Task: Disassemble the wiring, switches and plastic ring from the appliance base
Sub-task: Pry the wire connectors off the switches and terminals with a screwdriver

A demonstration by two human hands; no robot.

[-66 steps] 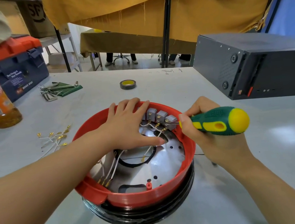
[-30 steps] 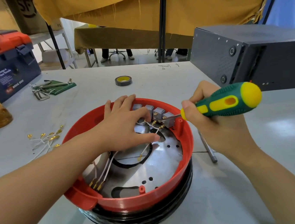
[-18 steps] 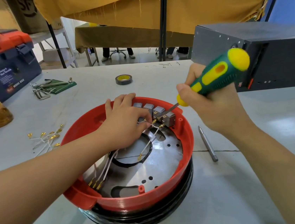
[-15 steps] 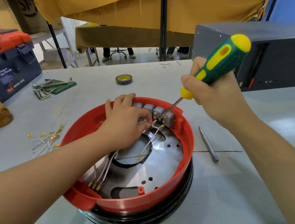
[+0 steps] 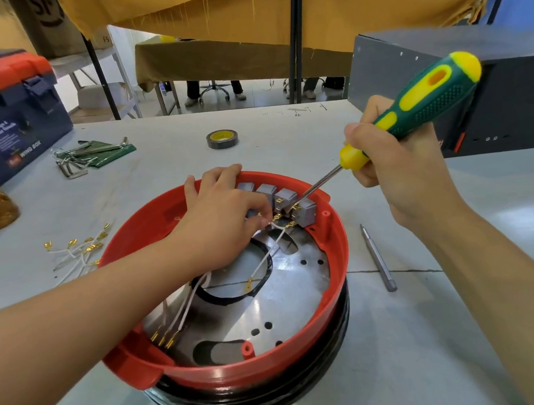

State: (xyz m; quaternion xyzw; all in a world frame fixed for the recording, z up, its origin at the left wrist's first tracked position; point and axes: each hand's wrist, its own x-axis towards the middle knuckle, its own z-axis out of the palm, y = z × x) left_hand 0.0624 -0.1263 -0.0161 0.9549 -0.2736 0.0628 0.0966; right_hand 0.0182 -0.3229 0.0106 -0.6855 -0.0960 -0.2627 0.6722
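The pale grey surface (image 5: 162, 167) is carrying a round appliance base with a red plastic ring (image 5: 340, 260) over a black lower body, sitting near the surface's near edge. A dark metal box (image 5: 513, 101) is resting at the right edge, and a blue toolbox with a red lid (image 5: 5, 109) at the far left corner. The left hand (image 5: 224, 220) is reaching into the ring, its fingertips pinching the white wiring (image 5: 266, 262) beside a row of small grey switches (image 5: 286, 196) along the ring's far wall. The right hand (image 5: 401, 167) is gripping a green and yellow screwdriver (image 5: 421, 105), its tip touching the switches. A thin metal bit (image 5: 378, 258) is lying just right of the base.
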